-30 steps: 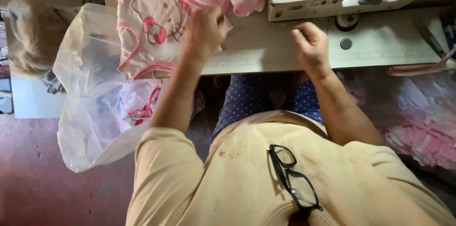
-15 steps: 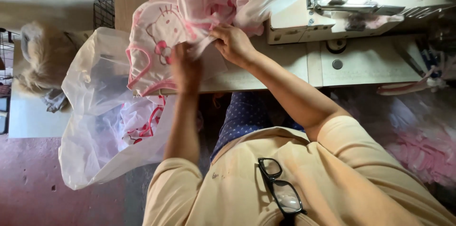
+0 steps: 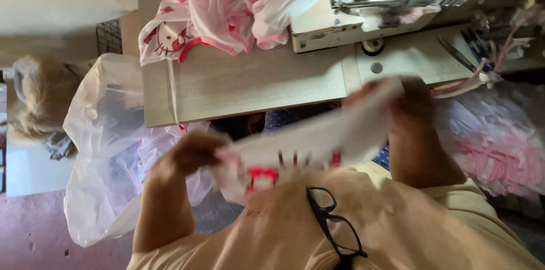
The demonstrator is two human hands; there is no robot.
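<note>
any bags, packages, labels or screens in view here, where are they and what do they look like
Clear plastic bag: hangs off the table's left end, big, crumpled, see-through white, with pink and white cloth inside.
Cartoon print: on the white cloth at the table's back left, a red-outlined cat face.
Red patch: on the blurred white cloth piece stretched between the left hand and right hand; detail unclear.
No screens or signs show.
</note>
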